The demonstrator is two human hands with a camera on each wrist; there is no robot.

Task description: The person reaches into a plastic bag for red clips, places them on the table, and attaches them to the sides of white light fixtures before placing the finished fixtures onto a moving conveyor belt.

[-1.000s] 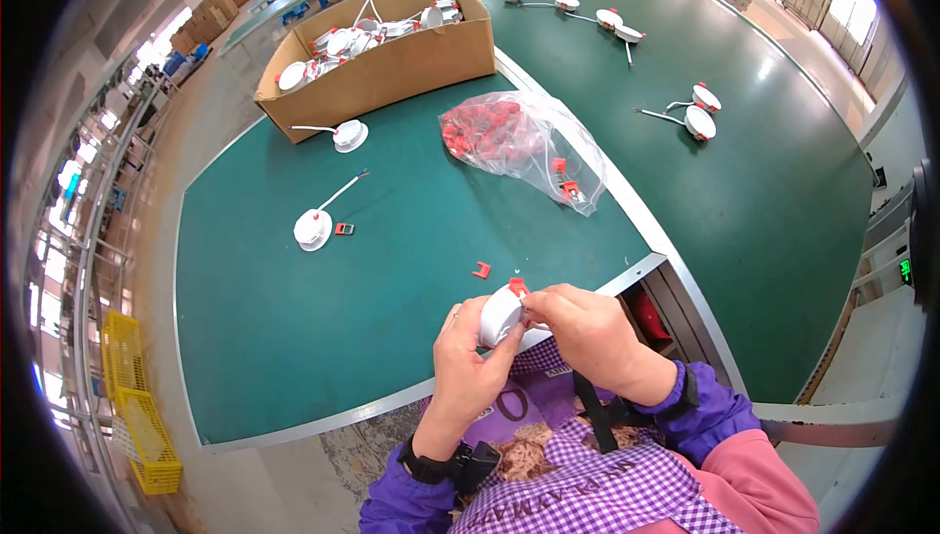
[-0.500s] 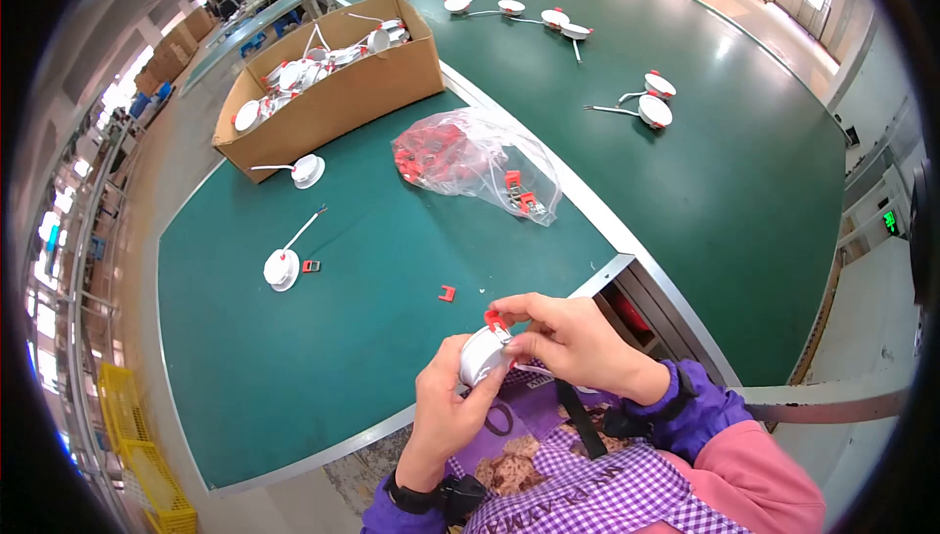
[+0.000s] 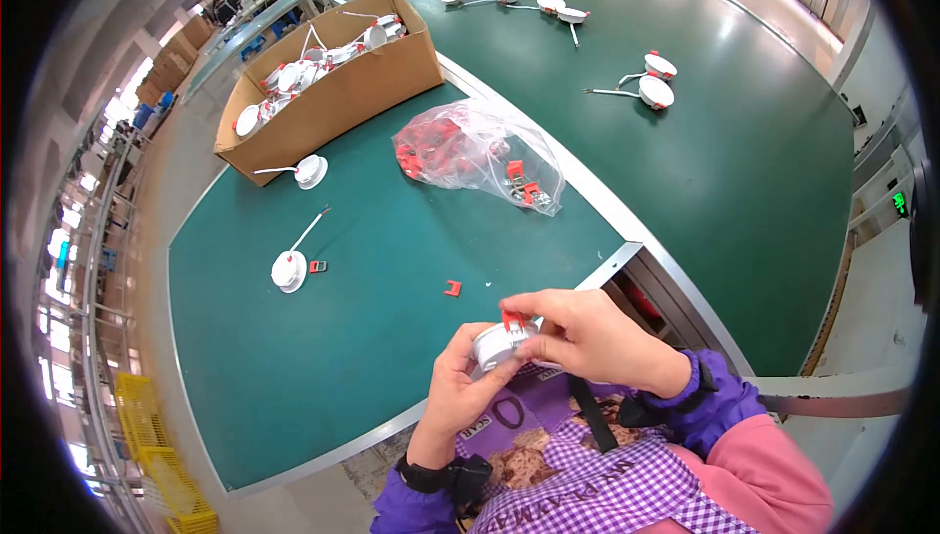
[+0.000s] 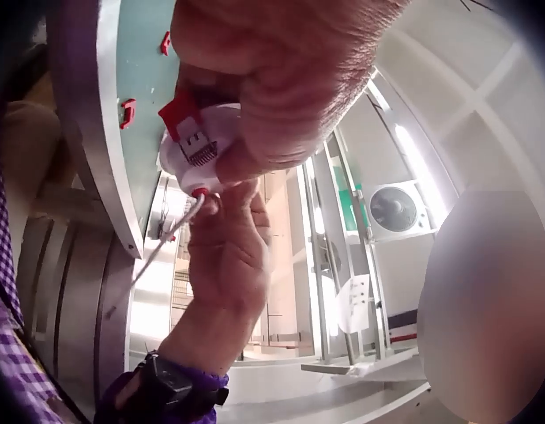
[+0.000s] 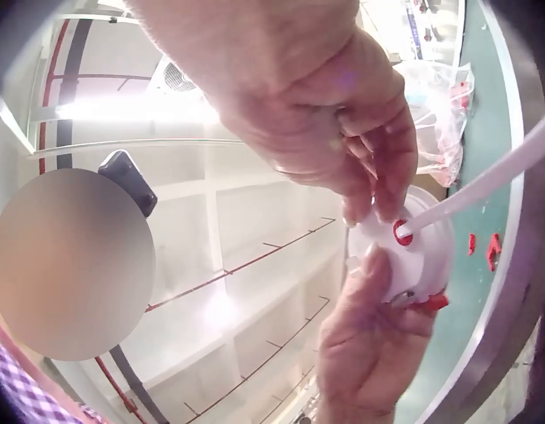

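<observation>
A white round downlight (image 3: 497, 343) with a red spring clip (image 4: 186, 128) and a white cable is held above the front edge of the green table. My left hand (image 3: 460, 382) grips its body from the left, thumb near the clip in the left wrist view. From the right, my right hand (image 3: 587, 338) pinches the downlight, its index fingertip at the red clip and its thumb lower on the body. The right wrist view shows the cable (image 5: 484, 181) leaving through a red grommet (image 5: 403, 232) beside the right fingertips.
On the green table (image 3: 382, 348) lie two downlights (image 3: 289, 272), loose red clips (image 3: 452, 288) and a plastic bag (image 3: 480, 157) of clips. A cardboard box (image 3: 343, 98) full of downlights stands at the back. More downlights (image 3: 656, 92) lie on the green surface beyond the metal rail.
My right index finger has come up over the red clip. The downlight has turned and tilted between both hands. The head view has shifted, while the things on the table stay put.
</observation>
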